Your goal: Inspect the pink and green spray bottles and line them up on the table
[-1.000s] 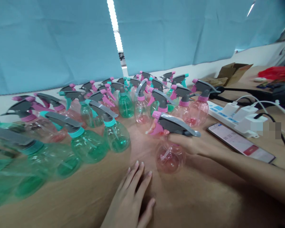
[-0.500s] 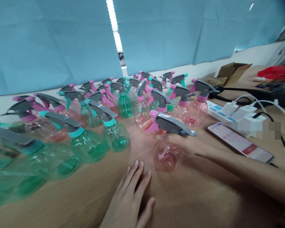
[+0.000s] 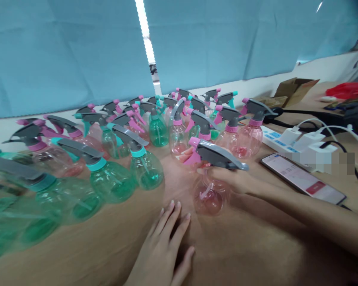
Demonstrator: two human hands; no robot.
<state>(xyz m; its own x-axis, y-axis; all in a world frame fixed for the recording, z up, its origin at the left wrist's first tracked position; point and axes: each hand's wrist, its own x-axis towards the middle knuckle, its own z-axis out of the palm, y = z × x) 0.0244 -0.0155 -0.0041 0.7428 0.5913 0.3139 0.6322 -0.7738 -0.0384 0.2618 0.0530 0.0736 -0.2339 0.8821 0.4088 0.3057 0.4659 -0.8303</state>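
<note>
Head view: the wooden table [image 3: 250, 246] lies under both hands. Green and pink spray bottles [image 3: 146, 171] crowd beyond and left of the left hand [image 3: 164, 246], which rests flat, fingers spread, holding nothing. The right hand [image 3: 235, 178] is clamped around the neck of an upright pink spray bottle [image 3: 210, 196], just ahead of the left fingertips. A phone [image 3: 301, 178] lies to its right.

Small assembly workshop: massed spray bottles [image 3: 143, 167], power strip [image 3: 286, 141] on table [image 3: 256, 246].
</note>
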